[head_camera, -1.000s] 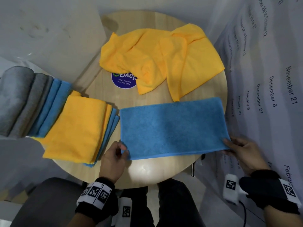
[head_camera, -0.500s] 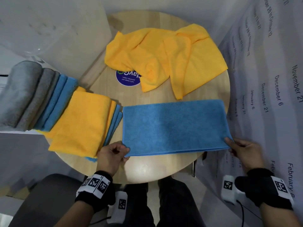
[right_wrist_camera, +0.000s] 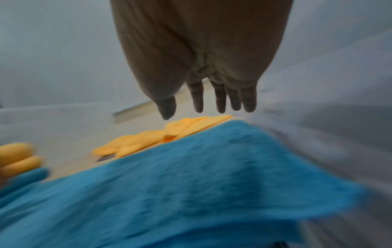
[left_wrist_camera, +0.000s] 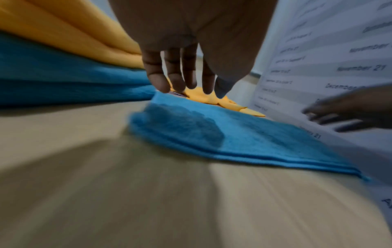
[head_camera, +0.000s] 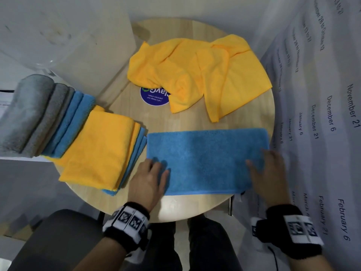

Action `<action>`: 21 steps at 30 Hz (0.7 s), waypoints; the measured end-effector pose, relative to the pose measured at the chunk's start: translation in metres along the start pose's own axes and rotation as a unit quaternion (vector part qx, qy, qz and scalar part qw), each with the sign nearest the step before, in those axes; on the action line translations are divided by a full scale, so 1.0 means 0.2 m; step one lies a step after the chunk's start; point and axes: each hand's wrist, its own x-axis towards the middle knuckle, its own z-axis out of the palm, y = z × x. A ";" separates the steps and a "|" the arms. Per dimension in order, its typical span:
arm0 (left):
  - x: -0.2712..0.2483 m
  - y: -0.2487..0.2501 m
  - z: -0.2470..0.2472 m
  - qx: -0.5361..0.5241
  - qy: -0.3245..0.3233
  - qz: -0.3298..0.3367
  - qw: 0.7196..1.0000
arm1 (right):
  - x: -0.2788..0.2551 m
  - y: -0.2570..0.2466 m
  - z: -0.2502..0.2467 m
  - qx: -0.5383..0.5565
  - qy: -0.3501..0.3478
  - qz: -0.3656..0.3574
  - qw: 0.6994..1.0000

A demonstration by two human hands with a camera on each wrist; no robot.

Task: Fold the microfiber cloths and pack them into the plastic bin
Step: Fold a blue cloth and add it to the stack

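Observation:
A blue cloth (head_camera: 207,159), folded once into a long strip, lies flat on the round wooden table (head_camera: 187,208). My left hand (head_camera: 150,177) lies over its near-left corner with fingers straight. My right hand (head_camera: 267,169) is spread over its near-right part, fingers straight too. In the wrist views both hands (left_wrist_camera: 186,78) (right_wrist_camera: 212,102) hover just above the blue cloth (left_wrist_camera: 244,135) (right_wrist_camera: 191,184), holding nothing. A crumpled yellow cloth (head_camera: 197,75) lies at the far side. A stack of folded yellow and blue cloths (head_camera: 101,151) sits at the left edge.
Folded grey and blue cloths (head_camera: 39,116) stand in a row to the left of the table. A clear plastic bin (head_camera: 64,42) is at the far left. A round blue sticker (head_camera: 154,95) is on the table. A wall calendar (head_camera: 322,114) hangs close on the right.
Both hands let go of the blue cloth's near corners and moved forward onto its top, with fingers now flat. The cloth stays where it was.

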 end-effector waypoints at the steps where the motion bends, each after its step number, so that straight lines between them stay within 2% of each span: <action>1: 0.06 0.04 0.03 -0.016 -0.010 0.026 0.999 | 0.00 -0.07 0.07 0.007 -0.013 -0.036 0.999; 3: 0.19 0.11 0.11 -0.023 -0.054 0.053 0.997 | 0.02 -0.21 0.23 -0.025 -0.076 -0.112 0.991; 6: 0.35 0.14 0.21 0.016 -0.133 0.071 0.988 | 0.10 -0.36 0.42 -0.123 -0.161 -0.212 0.956; 8: 0.42 0.11 0.24 0.053 -0.169 0.065 0.982 | 0.18 -0.35 0.48 -0.193 -0.208 -0.207 0.936; 10: 0.45 0.05 0.22 0.066 -0.154 0.058 0.984 | 0.24 -0.27 0.48 -0.244 -0.214 -0.187 0.927; 12: 0.46 0.00 0.19 0.068 -0.136 0.045 0.987 | 0.27 -0.17 0.44 -0.255 -0.186 -0.157 0.936; 15: 0.47 -0.01 0.13 0.111 -0.158 -0.005 0.981 | 0.32 -0.03 0.35 -0.243 -0.156 -0.091 0.953; 18: 0.51 0.02 0.08 0.184 -0.194 -0.060 0.962 | 0.34 0.00 0.32 -0.246 -0.151 -0.088 0.953; 21: 0.53 0.02 0.00 0.211 -0.211 -0.067 0.952 | 0.35 -0.01 0.33 -0.252 -0.146 -0.092 0.952</action>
